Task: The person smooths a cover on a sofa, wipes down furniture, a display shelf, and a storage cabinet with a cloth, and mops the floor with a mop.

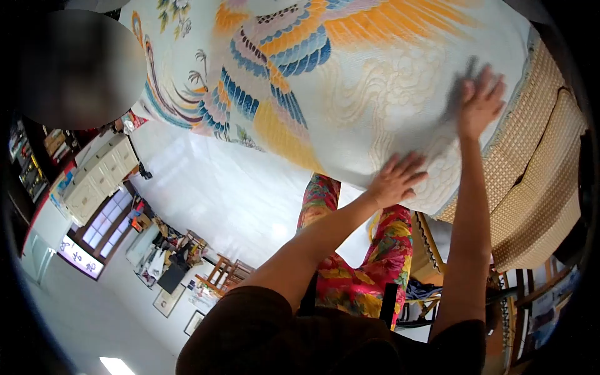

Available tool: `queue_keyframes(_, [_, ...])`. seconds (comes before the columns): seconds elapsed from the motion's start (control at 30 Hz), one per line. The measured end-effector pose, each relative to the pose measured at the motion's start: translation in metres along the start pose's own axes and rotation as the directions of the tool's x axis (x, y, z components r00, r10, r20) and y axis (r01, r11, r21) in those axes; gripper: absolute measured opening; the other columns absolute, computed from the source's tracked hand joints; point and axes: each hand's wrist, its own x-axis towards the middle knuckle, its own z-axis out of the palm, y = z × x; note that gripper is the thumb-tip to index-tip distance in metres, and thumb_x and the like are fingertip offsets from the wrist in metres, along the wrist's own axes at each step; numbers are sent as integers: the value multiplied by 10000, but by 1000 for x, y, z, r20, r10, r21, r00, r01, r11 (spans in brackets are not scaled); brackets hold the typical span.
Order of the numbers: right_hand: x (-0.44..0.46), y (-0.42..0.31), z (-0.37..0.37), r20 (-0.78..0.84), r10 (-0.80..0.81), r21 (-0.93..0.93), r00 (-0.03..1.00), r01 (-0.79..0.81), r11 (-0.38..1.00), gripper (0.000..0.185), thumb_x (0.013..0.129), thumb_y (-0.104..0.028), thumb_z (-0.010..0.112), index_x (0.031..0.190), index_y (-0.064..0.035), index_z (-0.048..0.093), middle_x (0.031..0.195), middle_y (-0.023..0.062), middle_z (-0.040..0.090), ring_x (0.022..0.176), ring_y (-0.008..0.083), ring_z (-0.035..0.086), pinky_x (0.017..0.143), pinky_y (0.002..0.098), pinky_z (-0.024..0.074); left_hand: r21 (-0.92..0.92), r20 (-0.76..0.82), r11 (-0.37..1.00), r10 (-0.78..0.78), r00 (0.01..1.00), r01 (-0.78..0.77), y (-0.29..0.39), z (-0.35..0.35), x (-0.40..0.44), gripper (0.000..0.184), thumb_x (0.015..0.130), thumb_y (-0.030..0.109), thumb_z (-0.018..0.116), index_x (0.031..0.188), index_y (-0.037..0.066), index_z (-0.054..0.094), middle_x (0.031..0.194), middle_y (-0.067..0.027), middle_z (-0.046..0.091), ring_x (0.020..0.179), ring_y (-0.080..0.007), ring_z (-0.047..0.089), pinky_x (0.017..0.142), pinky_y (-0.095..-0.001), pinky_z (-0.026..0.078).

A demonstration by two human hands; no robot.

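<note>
A large pale textile (375,144) fills the upper part of the head view, patterned with a bird in orange, blue and yellow and with cream swirls. Near its lower edge lies my left hand (398,180), fingers spread and palm down over the cloth. My right hand (481,103) reaches further out, close to the textile's right border, also with fingers apart and a shadow beside it. Neither hand grips anything. Whether the right palm presses on the cloth or hovers just above it, I cannot tell.
Along the textile's right border runs beige woven matting (531,169), folded at its outer side. My legs in floral trousers (365,275) are below the near edge. A wooden chair (223,275), a cluttered table and a white cabinet (103,178) stand across the room.
</note>
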Motion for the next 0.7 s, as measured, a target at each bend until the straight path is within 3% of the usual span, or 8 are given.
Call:
queue_keyframes(0.13, [-82, -62, -52, 604, -494, 182, 625, 496, 849, 625, 917, -327, 560, 1492, -270, 322, 1578, 56, 245, 1448, 280, 235, 1161, 538, 187, -183, 96, 976, 140, 986, -120, -9, -21, -23, 583, 834, 416, 615, 1375, 228, 502, 1559, -50, 295, 1457, -261, 207, 1167, -508, 101])
queue_keyframes(0.2, [-123, -44, -81, 666, -515, 276, 539, 464, 842, 661, 880, -300, 619, 1476, -255, 339, 1572, 51, 255, 1446, 272, 236, 1169, 515, 188, -340, -64, 940, -56, 996, 31, -65, 0, -53, 514, 827, 303, 628, 1322, 186, 554, 1539, -67, 332, 1457, -264, 214, 1146, -513, 161])
queue_keyframes(0.23, [-139, -25, -95, 687, -515, 291, 512, 455, 841, 694, 843, -279, 668, 1463, -245, 357, 1565, 53, 265, 1447, 273, 231, 1174, 501, 184, -3, -114, 971, -237, 965, 238, -88, -29, -70, 517, 835, 241, 607, 1337, 155, 520, 1530, -99, 332, 1418, -286, 280, 1104, -526, 225])
queue_keyframes(0.3, [-163, 9, -124, 699, -489, 287, 522, 421, 860, 706, 824, -247, 696, 1450, -241, 370, 1566, 51, 265, 1444, 278, 241, 1176, 498, 186, 139, -103, 735, -656, 748, 663, -146, -88, -89, 691, 827, 316, 643, 1437, 128, 376, 1543, -170, 273, 1415, -351, 258, 1053, -600, 256])
queue_keyframes(0.33, [-174, 26, -138, 743, -449, 223, 496, 449, 865, 708, 827, -241, 695, 1453, -249, 366, 1569, 48, 262, 1445, 278, 240, 1174, 502, 191, -104, -243, 712, -696, 676, 695, -190, -80, -119, 777, 801, 438, 670, 1452, 142, 367, 1550, -212, 213, 1448, -402, 153, 1064, -697, 175])
queue_keyframes(0.37, [-183, 45, -148, 781, -406, 156, 475, 480, 863, 709, 829, -235, 694, 1455, -257, 361, 1571, 46, 259, 1446, 279, 240, 1172, 506, 196, 4, -376, 655, -699, 608, 756, -208, -91, -137, 864, 813, 481, 670, 1502, 139, 276, 1571, -220, 136, 1450, -420, 117, 1060, -691, 190])
queue_keyframes(0.6, [-187, -2, -163, 696, -404, 233, 594, 346, 909, 695, 850, 3, 516, 1478, -228, 330, 1553, 131, 274, 1434, 328, 259, 1161, 571, 155, -87, -12, 715, -697, 717, 694, -140, -89, -164, 977, 757, 396, 747, 1533, 168, 199, 1588, -227, 3, 1432, -505, 59, 1020, -586, 376])
queue_keyframes(0.7, [-176, -91, -159, 853, -401, 173, 334, 543, 822, 713, 828, -38, 535, 1485, -223, 329, 1594, 110, 168, 1458, 317, 201, 1151, 599, 140, -143, 212, 729, -637, 741, 669, -92, -93, -164, 896, 778, 421, 730, 1502, 133, 287, 1576, -240, 25, 1412, -536, 68, 1074, -562, 336])
